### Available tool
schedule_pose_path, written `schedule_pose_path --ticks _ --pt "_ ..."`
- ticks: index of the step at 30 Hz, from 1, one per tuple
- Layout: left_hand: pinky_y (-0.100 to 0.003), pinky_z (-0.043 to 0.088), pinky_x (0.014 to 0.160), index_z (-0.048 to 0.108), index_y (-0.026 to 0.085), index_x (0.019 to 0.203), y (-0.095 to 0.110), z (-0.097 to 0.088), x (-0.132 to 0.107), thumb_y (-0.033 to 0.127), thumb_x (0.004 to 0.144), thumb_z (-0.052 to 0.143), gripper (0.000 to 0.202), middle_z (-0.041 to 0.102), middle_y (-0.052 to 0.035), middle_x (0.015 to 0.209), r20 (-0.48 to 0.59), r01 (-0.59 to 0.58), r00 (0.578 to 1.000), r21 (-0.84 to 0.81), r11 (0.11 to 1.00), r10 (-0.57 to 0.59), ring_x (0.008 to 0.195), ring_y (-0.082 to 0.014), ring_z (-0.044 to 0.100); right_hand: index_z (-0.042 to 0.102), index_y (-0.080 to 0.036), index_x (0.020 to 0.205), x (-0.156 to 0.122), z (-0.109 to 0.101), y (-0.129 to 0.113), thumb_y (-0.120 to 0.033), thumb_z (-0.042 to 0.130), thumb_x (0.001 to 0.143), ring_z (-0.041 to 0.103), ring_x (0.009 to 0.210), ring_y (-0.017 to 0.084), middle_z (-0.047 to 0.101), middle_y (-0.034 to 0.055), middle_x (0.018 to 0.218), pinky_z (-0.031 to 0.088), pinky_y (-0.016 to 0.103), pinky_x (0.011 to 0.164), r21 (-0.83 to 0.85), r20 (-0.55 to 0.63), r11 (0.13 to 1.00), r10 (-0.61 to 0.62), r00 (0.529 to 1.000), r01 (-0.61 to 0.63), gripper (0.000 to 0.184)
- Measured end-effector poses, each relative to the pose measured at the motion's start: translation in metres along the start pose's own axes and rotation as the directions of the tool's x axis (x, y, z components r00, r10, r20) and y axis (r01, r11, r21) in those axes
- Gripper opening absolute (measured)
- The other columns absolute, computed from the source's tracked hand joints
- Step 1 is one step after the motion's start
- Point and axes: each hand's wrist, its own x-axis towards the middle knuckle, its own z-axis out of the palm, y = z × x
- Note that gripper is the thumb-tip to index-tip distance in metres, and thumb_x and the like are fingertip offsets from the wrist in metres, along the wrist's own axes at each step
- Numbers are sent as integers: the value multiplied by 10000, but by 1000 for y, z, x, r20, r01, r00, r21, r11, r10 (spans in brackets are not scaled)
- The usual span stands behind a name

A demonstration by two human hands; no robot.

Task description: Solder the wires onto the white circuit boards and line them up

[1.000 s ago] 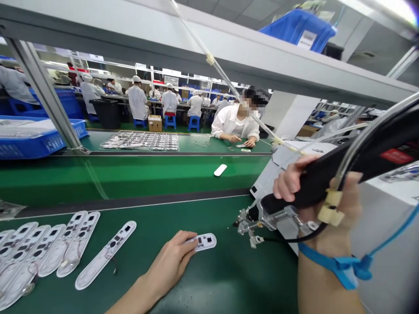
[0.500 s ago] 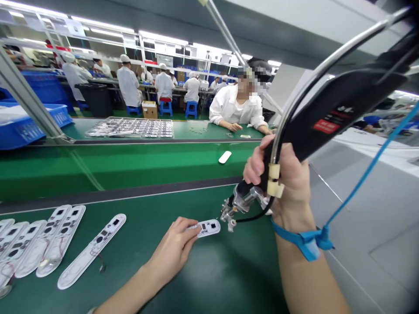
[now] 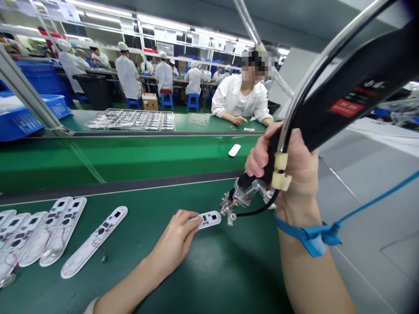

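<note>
My left hand point(image 3: 178, 231) rests on the green table, its fingers closed on the near end of a long white casing point(image 3: 212, 220). Small dark circuit parts show on the casing's far end; the rest lies beneath my hand. My right hand point(image 3: 300, 163) wraps around a black handheld electric screwdriver point(image 3: 327, 109) with a metal tube and a thin black hose along it. The screwdriver slants down to the left, and its metal nose point(image 3: 226, 206) is right by the casing's far tip. Whether the two touch, I cannot tell. A blue strap point(image 3: 307, 235) circles my right wrist.
At left lies a similar casing point(image 3: 94, 242) with loose wires, beside a row of several more point(image 3: 62, 231). A white piece point(image 3: 235, 150) lies on the green belt point(image 3: 163, 152). Across it, a co-worker point(image 3: 242, 100) sits near a parts tray point(image 3: 131, 120). A blue cord point(image 3: 376, 203) runs right.
The view has shifted slightly. The white piece on the belt has moved a little to the right. Both hands keep their grips, and the screwdriver's nose stays by the casing's tip.
</note>
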Motion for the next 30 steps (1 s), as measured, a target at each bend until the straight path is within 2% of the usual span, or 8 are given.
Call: schedule_pose_path --ticks 8,13,21,24,26,30 --pt "-413 551 815 633 189 1128 3 1 0 164 964 435 258 623 -100 1136 29 31 999 -2 1000 -31 997 -237 558 563 -225 773 1 -2 4 -502 727 716 454 357 115 494 -57 489 384 261 342 -5 53 999 -35 998 36 327" --pt "-412 556 804 636 209 1119 6 -1 2 179 968 425 261 625 -95 1127 31 36 999 -8 999 -36 987 -235 563 551 -227 726 1 -2 6 -505 724 716 435 365 107 482 -54 498 383 264 353 -27 54 997 -68 996 69 328" --pt "-399 552 796 647 219 1103 11 0 4 176 962 429 263 634 -91 1114 28 45 999 4 999 -45 969 -229 565 565 -218 761 0 1 10 -487 745 703 428 357 110 491 -57 478 373 269 358 -55 39 996 -63 997 65 329" --pt "-394 550 793 642 224 1113 7 0 2 184 965 427 263 629 -91 1109 25 38 999 17 999 -38 963 -227 565 576 -210 768 1 2 10 -484 754 690 425 350 112 498 -57 476 365 271 353 -30 44 998 -59 997 60 336" --pt "-396 547 792 638 222 1109 2 -1 0 187 967 423 260 616 -96 1112 13 37 999 32 999 -37 968 -230 560 585 -207 781 2 2 5 -489 768 666 413 348 114 490 -62 466 344 269 347 4 0 998 -61 998 61 356" --pt "-405 539 790 625 205 1119 -13 -2 -2 170 972 395 275 598 -112 1122 -13 60 998 66 996 -59 977 -237 548 589 -199 761 1 -5 -15 -482 824 581 391 371 118 476 -64 449 310 276 377 1 -86 988 -155 984 155 409"
